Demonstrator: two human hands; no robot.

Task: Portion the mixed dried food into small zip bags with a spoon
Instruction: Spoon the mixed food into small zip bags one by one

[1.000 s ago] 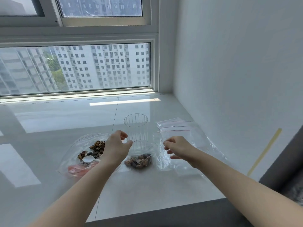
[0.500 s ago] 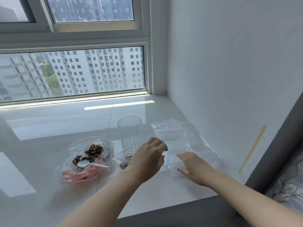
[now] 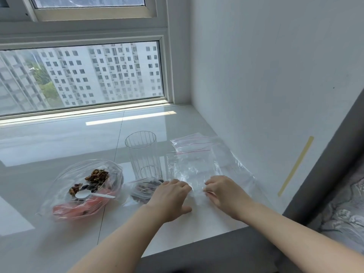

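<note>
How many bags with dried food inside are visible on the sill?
2: the large open bag at left holding the spoon, and a small filled bag below the glass, beside the left hand.

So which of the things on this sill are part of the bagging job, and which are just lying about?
Job:
- big bag of dried mix
- white spoon
- filled small bag
- empty zip bags
- left hand, right hand

Lying about:
- empty ribbed glass
- yellow tape strip
</note>
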